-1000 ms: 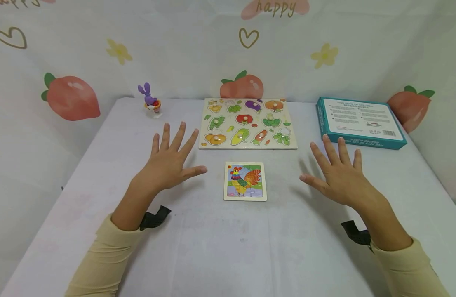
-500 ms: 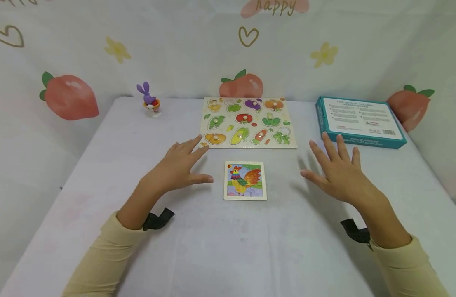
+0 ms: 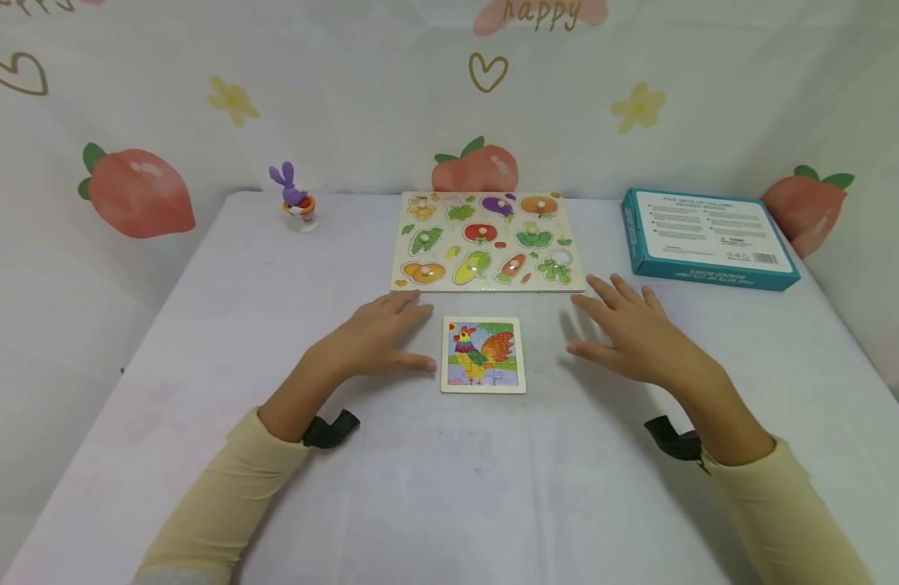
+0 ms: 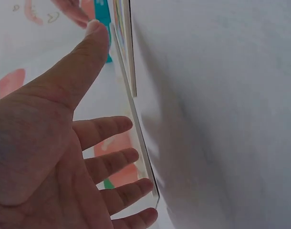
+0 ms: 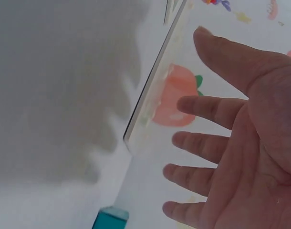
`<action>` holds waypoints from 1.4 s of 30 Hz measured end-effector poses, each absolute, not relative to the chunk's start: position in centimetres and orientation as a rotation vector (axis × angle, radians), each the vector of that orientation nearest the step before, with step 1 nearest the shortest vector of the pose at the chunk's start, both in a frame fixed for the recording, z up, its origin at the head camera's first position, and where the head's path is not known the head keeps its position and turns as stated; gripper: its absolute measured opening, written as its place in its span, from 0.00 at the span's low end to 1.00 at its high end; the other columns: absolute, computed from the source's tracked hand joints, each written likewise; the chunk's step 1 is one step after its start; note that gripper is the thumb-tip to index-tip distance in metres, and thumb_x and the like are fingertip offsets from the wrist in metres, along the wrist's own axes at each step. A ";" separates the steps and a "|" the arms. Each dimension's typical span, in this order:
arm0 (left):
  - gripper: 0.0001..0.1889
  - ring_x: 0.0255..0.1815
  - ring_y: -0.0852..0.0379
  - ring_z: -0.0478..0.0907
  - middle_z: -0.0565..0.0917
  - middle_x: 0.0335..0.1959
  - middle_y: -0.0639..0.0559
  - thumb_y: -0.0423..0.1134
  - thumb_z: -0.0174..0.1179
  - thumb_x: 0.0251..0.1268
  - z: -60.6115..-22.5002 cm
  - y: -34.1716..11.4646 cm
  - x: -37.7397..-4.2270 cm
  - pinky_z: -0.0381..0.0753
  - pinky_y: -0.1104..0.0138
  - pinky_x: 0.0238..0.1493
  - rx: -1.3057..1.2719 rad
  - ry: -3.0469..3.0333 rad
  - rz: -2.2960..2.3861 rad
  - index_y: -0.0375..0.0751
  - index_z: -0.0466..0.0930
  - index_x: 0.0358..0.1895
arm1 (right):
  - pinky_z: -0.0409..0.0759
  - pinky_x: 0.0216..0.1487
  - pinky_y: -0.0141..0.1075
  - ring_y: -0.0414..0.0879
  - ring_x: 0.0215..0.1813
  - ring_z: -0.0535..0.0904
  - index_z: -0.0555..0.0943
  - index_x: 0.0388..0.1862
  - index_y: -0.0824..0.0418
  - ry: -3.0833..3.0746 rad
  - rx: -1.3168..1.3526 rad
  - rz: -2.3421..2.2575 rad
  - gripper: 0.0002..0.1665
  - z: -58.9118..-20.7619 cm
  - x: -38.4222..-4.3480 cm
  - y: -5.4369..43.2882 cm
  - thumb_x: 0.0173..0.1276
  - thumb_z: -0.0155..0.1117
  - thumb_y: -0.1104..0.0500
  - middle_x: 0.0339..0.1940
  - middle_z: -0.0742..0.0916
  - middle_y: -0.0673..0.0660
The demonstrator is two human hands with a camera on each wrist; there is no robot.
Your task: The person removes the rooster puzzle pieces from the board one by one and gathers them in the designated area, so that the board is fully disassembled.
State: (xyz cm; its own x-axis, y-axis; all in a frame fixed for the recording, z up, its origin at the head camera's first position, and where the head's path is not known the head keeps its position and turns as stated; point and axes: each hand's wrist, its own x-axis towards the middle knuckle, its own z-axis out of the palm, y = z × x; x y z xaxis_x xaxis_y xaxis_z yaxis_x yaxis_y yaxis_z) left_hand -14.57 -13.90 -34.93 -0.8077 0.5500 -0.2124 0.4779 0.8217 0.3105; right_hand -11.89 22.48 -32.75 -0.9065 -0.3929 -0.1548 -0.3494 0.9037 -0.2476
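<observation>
A small square jigsaw puzzle with a rooster picture [image 3: 483, 356] lies flat in its pale frame at the middle of the table. Just left of it is my left hand [image 3: 369, 335], fingers spread and thumb tip close to the frame's left edge. My right hand [image 3: 636, 333] hovers farther off on the right side, its shadow on the cloth below. Both hands hold nothing; the left wrist view shows the left palm [image 4: 45, 152] with fingers apart, and the right wrist view shows the right palm [image 5: 260, 143] likewise.
Behind the rooster puzzle lies a vegetable peg puzzle board [image 3: 449, 253]. A teal box [image 3: 713, 240] is at the back right, a purple rabbit figurine [image 3: 296, 195] at the back left. White cloth with printed peaches hangs behind the table [image 3: 435, 487].
My left hand has moved right and lower toward the rooster puzzle, turning inward. Later, the right hand has shifted left toward it too. The puzzle and other objects stay put.
</observation>
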 end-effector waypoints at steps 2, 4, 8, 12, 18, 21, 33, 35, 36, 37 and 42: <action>0.48 0.79 0.40 0.51 0.57 0.79 0.40 0.67 0.67 0.57 -35.1 -13.6 -14.5 0.55 0.45 0.74 0.791 2.705 0.338 0.43 0.65 0.76 | 0.46 0.71 0.69 0.70 0.77 0.51 0.70 0.73 0.63 2.864 -0.598 -0.326 0.42 -32.8 -12.2 21.8 0.67 0.70 0.43 0.77 0.64 0.70; 0.49 0.79 0.40 0.50 0.57 0.79 0.40 0.67 0.67 0.57 -35.2 -13.4 -14.5 0.54 0.45 0.74 0.798 2.698 0.339 0.44 0.64 0.76 | 0.55 0.71 0.66 0.69 0.75 0.58 0.72 0.71 0.64 2.861 -0.633 -0.343 0.40 -32.9 -12.5 21.1 0.66 0.72 0.46 0.75 0.68 0.70; 0.50 0.79 0.40 0.49 0.56 0.79 0.41 0.68 0.67 0.56 -35.2 -13.0 -14.4 0.53 0.45 0.74 0.798 2.679 0.359 0.45 0.63 0.77 | 0.69 0.66 0.60 0.65 0.72 0.66 0.76 0.68 0.64 2.837 -0.698 -0.397 0.39 -33.4 -13.1 19.5 0.61 0.77 0.50 0.71 0.73 0.68; 0.50 0.79 0.39 0.48 0.56 0.79 0.41 0.69 0.66 0.56 -35.2 -12.7 -14.2 0.51 0.45 0.75 0.796 2.658 0.363 0.47 0.61 0.78 | 0.74 0.63 0.55 0.61 0.66 0.72 0.79 0.64 0.63 2.804 -0.788 -0.426 0.36 -34.1 -13.7 17.8 0.60 0.78 0.51 0.64 0.79 0.65; 0.52 0.80 0.37 0.44 0.52 0.81 0.42 0.71 0.66 0.55 -35.1 -12.4 -14.1 0.49 0.43 0.75 0.783 2.635 0.305 0.49 0.58 0.79 | 0.79 0.56 0.46 0.52 0.53 0.77 0.84 0.57 0.61 2.776 -0.894 -0.500 0.27 -34.4 -14.4 14.8 0.63 0.75 0.50 0.51 0.84 0.58; 0.53 0.80 0.37 0.42 0.51 0.81 0.43 0.72 0.65 0.54 -35.3 -12.3 -14.2 0.49 0.42 0.75 0.777 2.629 0.273 0.49 0.57 0.80 | 0.80 0.49 0.40 0.49 0.47 0.77 0.86 0.56 0.60 2.744 -0.895 -0.528 0.25 -34.4 -14.8 13.2 0.64 0.75 0.49 0.47 0.84 0.56; 0.54 0.80 0.35 0.42 0.51 0.81 0.41 0.71 0.65 0.55 -35.5 -12.3 -14.0 0.50 0.41 0.74 0.794 2.637 0.243 0.48 0.56 0.80 | 0.77 0.44 0.38 0.48 0.41 0.74 0.84 0.55 0.60 2.587 -0.781 -0.634 0.20 -34.9 -16.1 10.5 0.65 0.74 0.58 0.36 0.81 0.53; 0.54 0.80 0.35 0.42 0.51 0.81 0.41 0.71 0.65 0.55 -35.5 -12.3 -14.0 0.50 0.41 0.74 0.805 2.640 0.240 0.48 0.56 0.80 | 0.77 0.44 0.38 0.48 0.41 0.74 0.85 0.54 0.60 2.577 -0.759 -0.659 0.19 -35.0 -16.3 10.4 0.64 0.74 0.60 0.36 0.81 0.53; 0.54 0.80 0.35 0.42 0.51 0.81 0.41 0.71 0.65 0.55 -35.5 -12.3 -14.0 0.50 0.41 0.74 0.806 2.639 0.240 0.48 0.56 0.80 | 0.77 0.44 0.38 0.48 0.41 0.75 0.85 0.54 0.60 2.574 -0.743 -0.665 0.19 -34.9 -16.3 10.4 0.64 0.74 0.60 0.36 0.81 0.53; 0.54 0.80 0.35 0.42 0.50 0.81 0.41 0.71 0.64 0.55 -35.5 -12.3 -14.0 0.50 0.41 0.74 0.804 2.636 0.242 0.48 0.56 0.80 | 0.77 0.44 0.38 0.49 0.41 0.75 0.85 0.54 0.60 2.571 -0.729 -0.665 0.19 -34.9 -16.3 10.3 0.64 0.73 0.60 0.36 0.81 0.53; 0.53 0.80 0.34 0.41 0.50 0.81 0.40 0.70 0.65 0.56 -35.3 -12.3 -13.9 0.49 0.40 0.74 0.799 2.627 0.256 0.47 0.55 0.80 | 0.77 0.46 0.38 0.49 0.42 0.74 0.85 0.56 0.61 2.579 -0.695 -0.608 0.19 -34.6 -16.0 9.6 0.66 0.72 0.60 0.39 0.81 0.54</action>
State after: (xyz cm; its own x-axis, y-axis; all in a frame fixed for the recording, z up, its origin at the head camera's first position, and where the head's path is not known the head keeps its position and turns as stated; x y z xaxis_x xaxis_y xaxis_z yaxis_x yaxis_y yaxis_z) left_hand -13.92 -12.33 -35.31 -0.7656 0.5665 -0.3050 0.4970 0.8218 0.2788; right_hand -15.99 9.64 -34.58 -0.7964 -0.5456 -0.2609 -0.3717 0.7819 -0.5005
